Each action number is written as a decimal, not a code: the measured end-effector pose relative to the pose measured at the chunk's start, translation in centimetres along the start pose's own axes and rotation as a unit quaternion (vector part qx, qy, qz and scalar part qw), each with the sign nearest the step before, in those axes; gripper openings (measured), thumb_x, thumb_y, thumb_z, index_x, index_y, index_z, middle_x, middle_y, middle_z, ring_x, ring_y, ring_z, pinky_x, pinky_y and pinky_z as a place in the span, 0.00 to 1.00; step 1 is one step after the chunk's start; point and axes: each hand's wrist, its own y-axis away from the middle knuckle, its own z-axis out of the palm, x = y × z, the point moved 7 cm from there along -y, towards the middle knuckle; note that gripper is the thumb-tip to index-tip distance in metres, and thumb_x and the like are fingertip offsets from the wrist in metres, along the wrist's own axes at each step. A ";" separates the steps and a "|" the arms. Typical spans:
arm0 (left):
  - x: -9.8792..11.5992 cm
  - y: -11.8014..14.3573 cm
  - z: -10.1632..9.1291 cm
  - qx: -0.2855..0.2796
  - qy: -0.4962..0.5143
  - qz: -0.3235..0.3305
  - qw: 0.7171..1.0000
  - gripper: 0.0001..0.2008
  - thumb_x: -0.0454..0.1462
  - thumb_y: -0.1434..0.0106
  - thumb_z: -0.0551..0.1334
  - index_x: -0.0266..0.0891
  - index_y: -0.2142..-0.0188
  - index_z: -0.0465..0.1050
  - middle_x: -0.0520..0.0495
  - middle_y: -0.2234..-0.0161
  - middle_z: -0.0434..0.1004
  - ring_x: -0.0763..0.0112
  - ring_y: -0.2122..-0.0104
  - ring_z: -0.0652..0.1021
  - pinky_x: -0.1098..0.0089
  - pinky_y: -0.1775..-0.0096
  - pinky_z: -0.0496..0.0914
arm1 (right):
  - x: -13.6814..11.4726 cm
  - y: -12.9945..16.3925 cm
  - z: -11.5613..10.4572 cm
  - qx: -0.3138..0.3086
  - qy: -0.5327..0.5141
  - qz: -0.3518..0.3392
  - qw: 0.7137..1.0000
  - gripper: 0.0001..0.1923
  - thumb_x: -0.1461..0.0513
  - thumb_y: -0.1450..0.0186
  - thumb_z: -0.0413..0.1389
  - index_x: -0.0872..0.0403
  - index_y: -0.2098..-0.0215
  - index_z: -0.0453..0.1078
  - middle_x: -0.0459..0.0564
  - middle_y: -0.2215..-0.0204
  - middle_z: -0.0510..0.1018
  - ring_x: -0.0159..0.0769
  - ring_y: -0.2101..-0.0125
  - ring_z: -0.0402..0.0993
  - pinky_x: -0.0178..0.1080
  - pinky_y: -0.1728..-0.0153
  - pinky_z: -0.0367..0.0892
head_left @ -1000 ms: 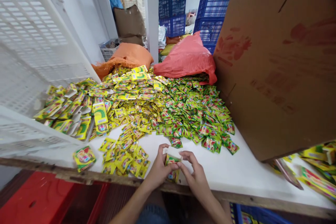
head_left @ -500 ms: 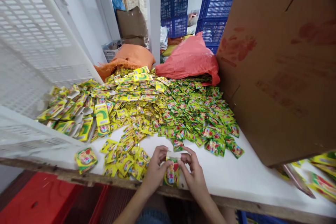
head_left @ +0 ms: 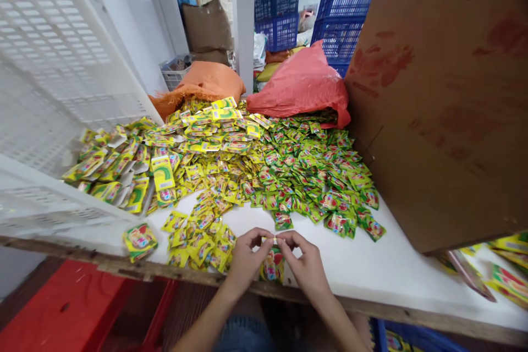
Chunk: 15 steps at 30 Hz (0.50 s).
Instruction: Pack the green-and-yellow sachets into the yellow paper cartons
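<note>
My left hand and my right hand meet at the near edge of the white table. Together they pinch the top of a yellow packet that hangs upright between them. Just left of my left hand lies a small heap of yellow sachets. Beyond my hands spreads a large pile of green sachets and, further left, a pile of yellow sachets.
A big cardboard box stands tilted at the right. A white plastic crate lies on its side at the left. An orange sack and a red bag sit behind the piles. Blue crates stand at the back. A lone filled packet lies near the table's edge.
The packet's white flap, raised between my fingers a second ago, is now pressed down; my fingertips have come together at its top edge.
</note>
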 end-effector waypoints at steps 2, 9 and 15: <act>-0.1 0.0 -0.1 -0.005 0.011 0.010 1.000 0.07 0.37 0.42 0.60 0.35 0.67 0.75 0.46 0.70 0.76 0.68 0.68 0.75 0.70 0.63 0.68 | 0.0 0.1 -0.1 -0.005 0.000 -0.004 1.000 0.11 0.57 0.37 0.50 0.54 0.67 0.71 0.49 0.72 0.75 0.34 0.70 0.69 0.34 0.67 0.64; -0.9 1.0 -0.5 -0.050 0.017 0.049 0.997 0.09 0.36 0.42 0.60 0.40 0.62 0.77 0.45 0.64 0.78 0.66 0.62 0.76 0.68 0.58 0.68 | 1.3 1.8 0.3 0.004 -0.027 -0.008 1.000 0.13 0.58 0.37 0.51 0.52 0.59 0.72 0.52 0.61 0.76 0.38 0.59 0.71 0.38 0.57 0.66; 0.5 1.7 0.3 -0.021 -0.009 0.060 0.998 0.08 0.37 0.42 0.61 0.39 0.65 0.78 0.45 0.67 0.79 0.67 0.65 0.77 0.69 0.60 0.70 | 0.5 2.5 -0.9 -0.016 -0.010 -0.034 0.999 0.11 0.58 0.37 0.51 0.53 0.62 0.72 0.50 0.64 0.76 0.37 0.62 0.72 0.36 0.60 0.68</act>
